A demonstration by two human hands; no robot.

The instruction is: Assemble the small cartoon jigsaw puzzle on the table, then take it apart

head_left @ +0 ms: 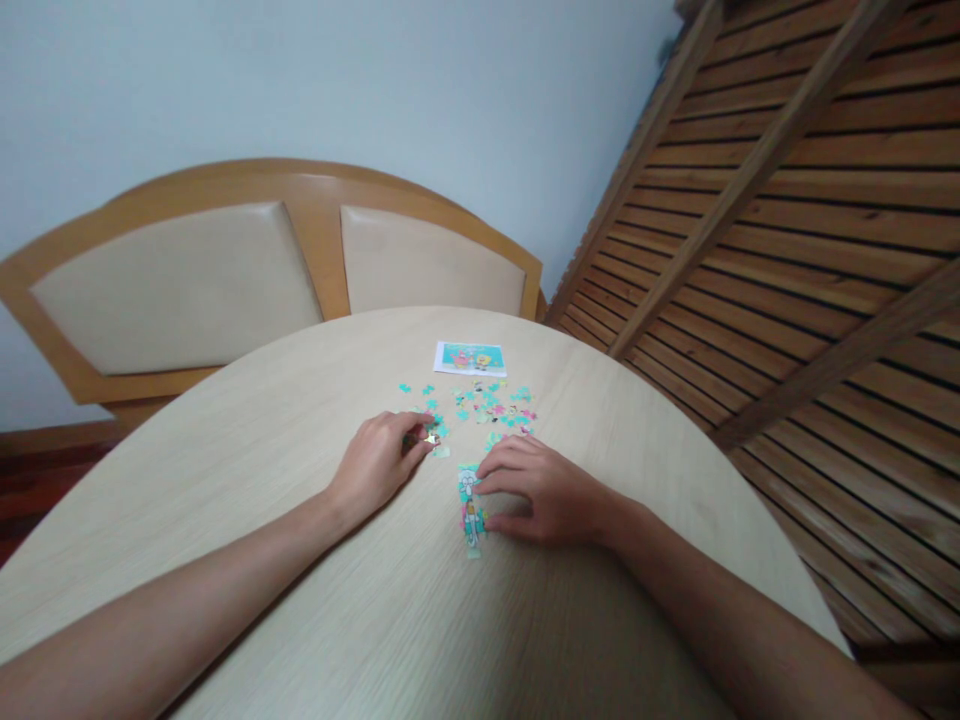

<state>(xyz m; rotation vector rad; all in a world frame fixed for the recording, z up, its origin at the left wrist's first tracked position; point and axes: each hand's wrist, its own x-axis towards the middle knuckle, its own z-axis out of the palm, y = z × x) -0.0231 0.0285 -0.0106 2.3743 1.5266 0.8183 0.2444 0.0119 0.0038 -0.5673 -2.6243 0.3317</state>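
My left hand (379,458) is closed, with a small puzzle piece (431,438) pinched between thumb and fingertips. Just past its fingertips lie several loose turquoise pieces. My right hand (547,490) rests on the table with thumb and fingers apart, curved toward a narrow strip of joined puzzle pieces (471,510). A cartoon figure on turquoise shows on that strip. The right fingertips are at the strip's right edge; whether they press on it I cannot tell. Beyond both hands, loose puzzle pieces (495,408), turquoise, pink and yellow, are scattered.
A picture card (471,358) with cartoon figures lies behind the pieces on the round wooden table (300,400). A bench with cream padded backs (180,285) stands behind, against a pale wall. Wooden slats (787,200) rise at the right.
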